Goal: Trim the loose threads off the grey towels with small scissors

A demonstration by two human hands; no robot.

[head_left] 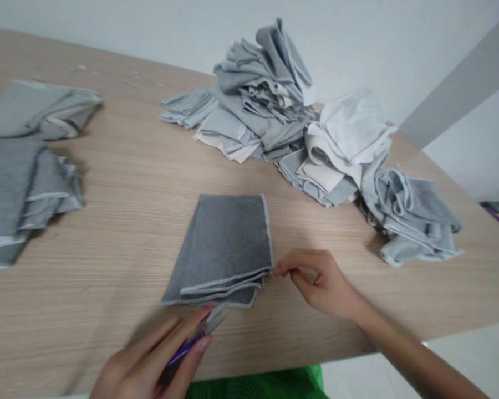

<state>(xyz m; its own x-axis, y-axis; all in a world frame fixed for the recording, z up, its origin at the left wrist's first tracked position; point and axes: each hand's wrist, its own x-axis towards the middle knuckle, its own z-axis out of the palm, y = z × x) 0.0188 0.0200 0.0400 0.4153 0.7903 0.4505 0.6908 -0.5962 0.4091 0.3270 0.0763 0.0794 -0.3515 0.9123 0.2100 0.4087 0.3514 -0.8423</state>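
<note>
A grey cloth (228,238) with a pale stitched edge lies folded in layers on the table in front of me. At its near right corner, my right hand (316,277) pinches the edge or a loose thread too fine to make out, thumb and forefinger together. My left hand (158,354) is closed around purple-handled thread snips (187,349), the handles partly hidden by my fingers. Their blades point toward the near edge of the cloth, close to it; whether they touch it I cannot tell.
Grey cloths (266,94) lie heaped at the back, with a whiter pile (349,138) beside them and another grey pile (416,216) at right. Two folded stacks stand at left, one nearer (8,188). White lint (80,67) is scattered behind. The table (128,221) ends near my green clothing.
</note>
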